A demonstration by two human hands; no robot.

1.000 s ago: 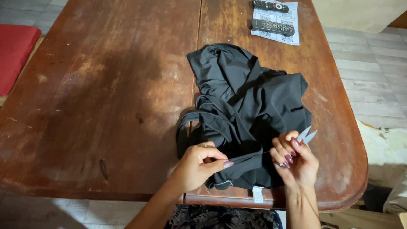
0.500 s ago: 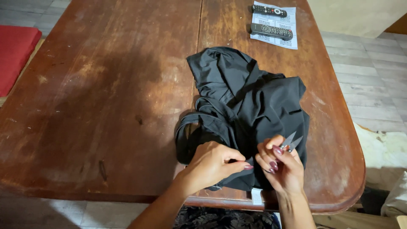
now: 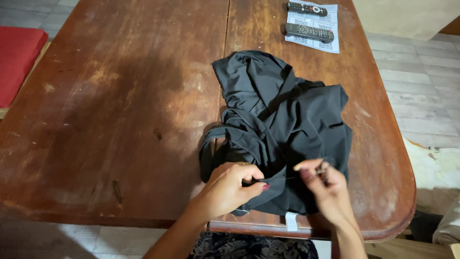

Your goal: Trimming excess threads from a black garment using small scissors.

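A crumpled black garment (image 3: 282,124) lies on the worn wooden table (image 3: 120,105), with a white tag (image 3: 291,221) hanging over the near edge. My left hand (image 3: 230,189) pinches a fold of the fabric at its near hem. Just to the right, my right hand (image 3: 323,189) has its fingers closed around a small metal cutting tool (image 3: 322,168), of which only a tip shows. A thin dark strand runs between the two hands.
Two black remote controls (image 3: 309,32) rest on a white printed sheet (image 3: 330,45) at the far right of the table. A red cushion (image 3: 17,62) sits off the left edge. Tiled floor (image 3: 421,96) lies to the right.
My right hand has moved left and down toward my left hand, and the silvery tool blades that stuck out are now mostly hidden in its fingers. My left hand stayed pinching the fabric.
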